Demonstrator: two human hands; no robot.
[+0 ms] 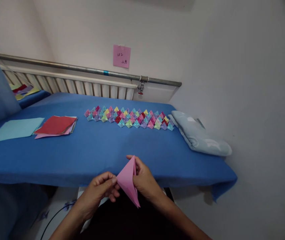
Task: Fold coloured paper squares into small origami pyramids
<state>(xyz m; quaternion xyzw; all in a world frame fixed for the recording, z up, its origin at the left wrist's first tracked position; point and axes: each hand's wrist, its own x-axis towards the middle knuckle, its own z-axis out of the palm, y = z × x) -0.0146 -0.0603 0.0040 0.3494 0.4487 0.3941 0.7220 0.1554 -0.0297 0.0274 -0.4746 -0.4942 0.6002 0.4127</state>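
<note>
A folded sheet of pink origami paper (126,176) is held up just in front of the table's near edge. My left hand (102,188) pinches its left corner between thumb and fingers. My right hand (142,178) grips the right side, with the thumb and some fingertips tucked behind or between the paper layers. Farther back on the table, several small folded paper pieces (132,118) in many colours stand in close rows.
A blue cloth (94,146) covers the table. On the left lie light-blue sheets (14,129) and a stack topped with red paper (53,125). A folded pale-blue blanket (202,136) rests at the right end. Behind runs a radiator (82,86); a pink note (121,56) hangs above.
</note>
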